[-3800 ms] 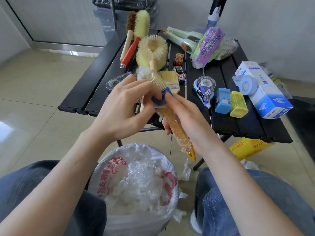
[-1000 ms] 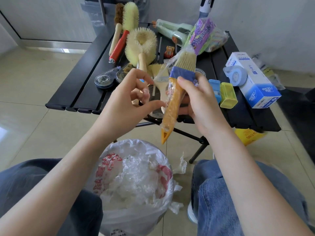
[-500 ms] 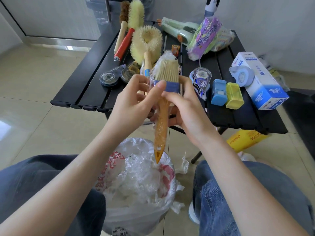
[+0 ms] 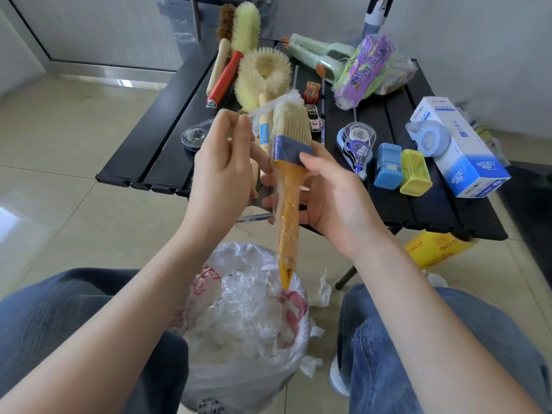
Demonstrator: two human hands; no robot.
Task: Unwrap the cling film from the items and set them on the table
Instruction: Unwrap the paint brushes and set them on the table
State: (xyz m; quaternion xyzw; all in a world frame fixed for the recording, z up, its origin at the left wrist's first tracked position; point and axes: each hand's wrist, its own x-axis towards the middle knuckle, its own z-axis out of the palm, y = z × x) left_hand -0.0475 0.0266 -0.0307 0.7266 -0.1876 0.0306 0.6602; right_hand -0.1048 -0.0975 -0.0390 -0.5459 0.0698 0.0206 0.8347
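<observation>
A bin bag (image 4: 239, 339) stuffed with crumpled film sits between a seated person's knees. Above it, the right hand (image 4: 337, 195) curls around the handle of a paintbrush (image 4: 288, 174), bristles up, while the left hand (image 4: 224, 171) pinches a strand of cling film (image 4: 265, 107) pulled from the bristles. Beyond, brushes and boxes crowd the black table (image 4: 155, 150).
</observation>
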